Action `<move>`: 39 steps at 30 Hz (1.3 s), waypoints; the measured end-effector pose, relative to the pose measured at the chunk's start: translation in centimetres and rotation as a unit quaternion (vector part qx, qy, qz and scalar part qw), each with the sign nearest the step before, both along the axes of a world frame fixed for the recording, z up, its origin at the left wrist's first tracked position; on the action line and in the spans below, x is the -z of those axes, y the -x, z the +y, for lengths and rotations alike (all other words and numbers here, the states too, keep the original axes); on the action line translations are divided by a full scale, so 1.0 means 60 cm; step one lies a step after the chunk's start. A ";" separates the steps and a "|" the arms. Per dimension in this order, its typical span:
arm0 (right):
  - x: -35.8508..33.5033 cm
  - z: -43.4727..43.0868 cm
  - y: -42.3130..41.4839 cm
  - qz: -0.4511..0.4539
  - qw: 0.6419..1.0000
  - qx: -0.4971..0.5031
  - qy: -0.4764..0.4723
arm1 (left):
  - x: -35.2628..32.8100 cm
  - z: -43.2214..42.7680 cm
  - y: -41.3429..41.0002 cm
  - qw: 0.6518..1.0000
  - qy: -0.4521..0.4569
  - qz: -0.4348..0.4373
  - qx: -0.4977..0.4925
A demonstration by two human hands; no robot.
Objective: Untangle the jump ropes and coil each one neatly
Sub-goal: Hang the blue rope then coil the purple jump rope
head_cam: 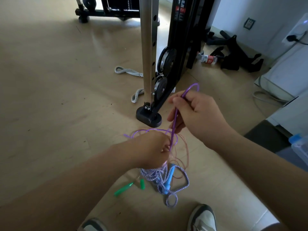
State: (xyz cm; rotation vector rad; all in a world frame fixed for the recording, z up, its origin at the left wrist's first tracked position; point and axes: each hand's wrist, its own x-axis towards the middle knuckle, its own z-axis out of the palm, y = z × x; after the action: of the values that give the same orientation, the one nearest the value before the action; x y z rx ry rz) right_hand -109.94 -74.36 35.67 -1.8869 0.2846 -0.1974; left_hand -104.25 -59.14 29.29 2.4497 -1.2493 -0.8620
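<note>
The right hand (198, 114) is closed to a tight pinch, thumb and curled fingers gripping the purple rope (174, 121), a smooth plastic strand. The strand arches in a small loop above the knuckles and runs straight down from the grip to the left hand (150, 149). That hand sits lower and nearer the body. Its fingers are curled around the top of the tangle (160, 177), where the purple strand gathers with a thin pinkish rope (186, 148) that spreads in loose loops around the fist. Below the left hand hangs a twisted purple-and-white cord (186, 176) in bunched coils, ending in a small loop at the bottom. A blue handle (170, 175) lies among the coils, and two green handles (124, 189) show to the left. Whether the lowest parts touch the floor (58, 80) cannot be told. The whole bundle is held out in front of the person, above the pale wooden boards and just ahead of two grey-and-white shoes (203, 217). Beyond the hands stands the silver post (147, 47) of a gym machine on a black foot (148, 118), with dark pulley wheels (166, 59) beside it. A grey braided rope (127, 71) lies on the floor near the post. Farther right, by the wall, a plastic bottle (208, 59) lies on its side next to some black gear.
</note>
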 end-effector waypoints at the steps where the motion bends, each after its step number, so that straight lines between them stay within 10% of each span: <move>1: -0.004 0.001 -0.001 -0.009 0.999 0.021 -0.031 | 0.003 -0.004 0.003 1.000 0.000 -0.012 0.001; 6: 0.016 -0.033 -0.010 0.063 0.994 0.018 -0.085 | -0.039 -0.021 -0.009 0.981 0.156 0.016 -0.119; 10: 0.046 -0.043 0.014 0.210 0.960 -0.183 -0.036 | -0.093 -0.026 -0.016 0.804 0.379 0.301 -0.346; 15: 0.061 -0.039 0.027 0.267 0.902 -0.295 0.169 | -0.099 -0.020 -0.037 0.711 0.411 0.393 -0.414; 17: 0.062 -0.040 0.022 0.252 0.927 -0.237 0.148 | -0.084 -0.015 -0.044 0.757 0.346 0.360 -0.422; 20: 0.066 -0.039 0.013 0.248 0.949 -0.188 0.039 | -0.054 0.007 -0.050 0.921 0.234 0.005 -0.313; 22: 0.068 -0.039 0.008 0.247 0.945 -0.214 0.005 | -0.046 0.017 -0.050 0.938 0.240 -0.121 -0.221; 26: 0.062 -0.037 0.003 0.201 0.958 -0.184 -0.082 | -0.033 0.023 -0.052 0.985 0.140 -0.006 -0.098; 39: 0.027 -0.033 0.006 0.180 0.959 -0.144 -0.168 | -0.077 0.021 -0.033 0.939 0.324 0.015 -0.112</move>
State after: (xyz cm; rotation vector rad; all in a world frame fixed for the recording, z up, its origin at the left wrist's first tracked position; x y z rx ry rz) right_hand -110.27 -76.35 34.03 -1.5922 0.2646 0.3755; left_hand -102.28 -57.85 33.91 1.9748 -1.0045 -0.3424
